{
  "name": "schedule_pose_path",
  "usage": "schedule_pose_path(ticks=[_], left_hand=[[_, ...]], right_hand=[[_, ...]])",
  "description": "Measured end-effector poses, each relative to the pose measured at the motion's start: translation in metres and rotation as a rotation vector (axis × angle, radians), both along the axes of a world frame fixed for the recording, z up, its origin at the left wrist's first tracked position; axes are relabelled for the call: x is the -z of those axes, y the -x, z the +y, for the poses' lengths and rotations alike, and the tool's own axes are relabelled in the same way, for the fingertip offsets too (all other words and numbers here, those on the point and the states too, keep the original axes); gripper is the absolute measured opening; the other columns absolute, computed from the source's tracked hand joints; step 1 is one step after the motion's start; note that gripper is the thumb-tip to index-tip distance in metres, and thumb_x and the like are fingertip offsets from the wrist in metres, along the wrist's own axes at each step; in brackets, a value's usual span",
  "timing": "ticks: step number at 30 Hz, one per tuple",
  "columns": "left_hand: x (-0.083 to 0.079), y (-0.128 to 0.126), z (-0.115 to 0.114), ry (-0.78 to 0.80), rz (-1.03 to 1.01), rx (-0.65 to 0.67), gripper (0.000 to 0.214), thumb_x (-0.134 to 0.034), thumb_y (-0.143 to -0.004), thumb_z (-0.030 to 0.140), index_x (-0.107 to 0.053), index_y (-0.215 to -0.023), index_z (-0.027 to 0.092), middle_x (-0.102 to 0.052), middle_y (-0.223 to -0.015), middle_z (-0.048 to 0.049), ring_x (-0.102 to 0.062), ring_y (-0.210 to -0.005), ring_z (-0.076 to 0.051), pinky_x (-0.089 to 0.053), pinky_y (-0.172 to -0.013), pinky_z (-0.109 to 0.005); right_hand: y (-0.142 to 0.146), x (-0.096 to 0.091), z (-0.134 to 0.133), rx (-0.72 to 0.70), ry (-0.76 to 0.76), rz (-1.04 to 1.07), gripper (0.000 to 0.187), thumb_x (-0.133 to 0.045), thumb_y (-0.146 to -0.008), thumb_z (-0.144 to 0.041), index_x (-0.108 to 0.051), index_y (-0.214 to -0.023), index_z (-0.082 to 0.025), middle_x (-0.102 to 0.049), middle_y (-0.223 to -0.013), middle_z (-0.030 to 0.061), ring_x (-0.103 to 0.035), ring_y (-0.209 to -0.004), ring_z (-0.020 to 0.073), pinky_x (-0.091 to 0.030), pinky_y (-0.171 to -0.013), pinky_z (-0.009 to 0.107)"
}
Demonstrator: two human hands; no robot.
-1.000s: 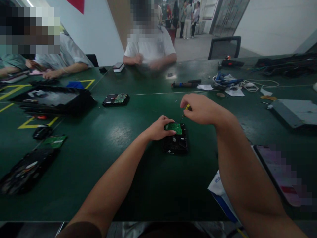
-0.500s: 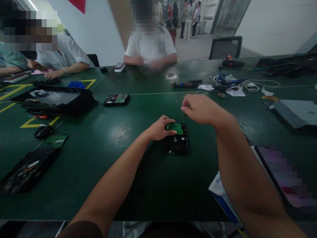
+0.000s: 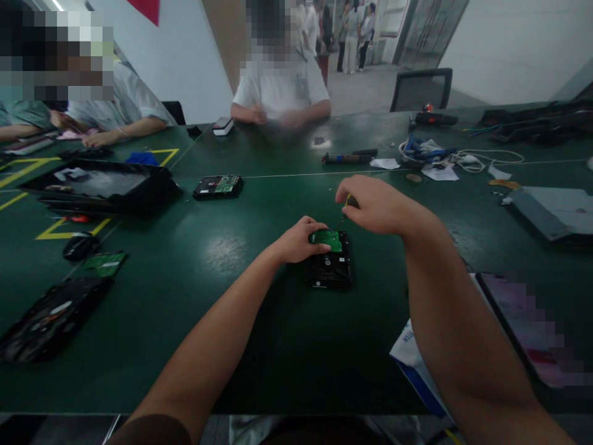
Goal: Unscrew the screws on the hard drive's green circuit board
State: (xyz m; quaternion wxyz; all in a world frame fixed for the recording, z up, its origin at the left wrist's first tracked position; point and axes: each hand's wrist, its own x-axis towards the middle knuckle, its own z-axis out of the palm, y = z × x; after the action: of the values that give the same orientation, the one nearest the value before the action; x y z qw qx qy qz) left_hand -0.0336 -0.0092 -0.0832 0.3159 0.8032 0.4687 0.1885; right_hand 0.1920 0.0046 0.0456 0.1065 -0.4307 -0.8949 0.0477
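Observation:
A black hard drive [image 3: 336, 272] lies on the green table in front of me, with a green circuit board [image 3: 328, 239] at its far end. My left hand [image 3: 299, 241] grips the drive from the left, thumb across the board's near edge and fingers over the far side. Just beyond the drive's far right corner, my right hand [image 3: 373, 201] is closed around a small screwdriver [image 3: 353, 201] with a dark and yellow handle. Its thin shaft points down toward that corner; whether the tip touches a screw is too small to tell.
Another hard drive [image 3: 217, 186] lies farther off, left of centre. On the left are a black tray [image 3: 162, 185], a loose circuit board [image 3: 106, 264] and a black drive casing [image 3: 55, 315]. A phone [image 3: 519, 327] lies beside my right forearm. Across the table sits a person [image 3: 280, 89].
The fingers of my right hand have shifted around the screwdriver, and more of its handle shows. My left hand and the hard drive have stayed in place.

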Motion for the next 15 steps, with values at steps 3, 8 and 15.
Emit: schedule_pose_path(ticks=[3, 8, 15], left_hand=[[0.0004, 0.0002, 0.0003, 0.003, 0.001, 0.003, 0.067, -0.075, -0.087, 0.053, -0.061, -0.145, 0.024, -0.053, -0.134, -0.011, -0.061, -0.119, -0.028, -0.049, -0.11, -0.045], [-0.0002, 0.0007, 0.0004, -0.004, 0.003, 0.013, 0.066, -0.075, -0.087, 0.052, -0.061, -0.145, 0.024, -0.053, -0.134, -0.0109, -0.061, -0.118, -0.029, -0.049, -0.111, -0.047], [-0.0007, 0.0005, 0.0002, -0.001, -0.007, 0.012, 0.064, -0.076, -0.087, 0.051, -0.062, -0.143, 0.025, -0.053, -0.135, -0.0103, -0.061, -0.118, -0.029, -0.049, -0.111, -0.048]], right_hand=[[0.003, -0.0018, -0.0017, 0.1, -0.014, -0.047, 0.018, -0.06, -0.093, -0.028, -0.069, -0.104, -0.018, -0.075, -0.105, 0.0128, -0.068, -0.096, 0.0288, -0.049, -0.085, 0.04], [0.0003, -0.0019, -0.0004, 0.065, -0.005, -0.045, 0.021, -0.061, -0.088, -0.023, -0.069, -0.106, -0.017, -0.075, -0.108, 0.0132, -0.068, -0.097, 0.0283, -0.049, -0.084, 0.039], [-0.0003, -0.0037, -0.002, 0.145, -0.002, -0.058, 0.023, -0.06, -0.092, -0.031, -0.07, -0.108, -0.018, -0.076, -0.106, 0.0133, -0.069, -0.098, 0.03, -0.05, -0.085, 0.041]])
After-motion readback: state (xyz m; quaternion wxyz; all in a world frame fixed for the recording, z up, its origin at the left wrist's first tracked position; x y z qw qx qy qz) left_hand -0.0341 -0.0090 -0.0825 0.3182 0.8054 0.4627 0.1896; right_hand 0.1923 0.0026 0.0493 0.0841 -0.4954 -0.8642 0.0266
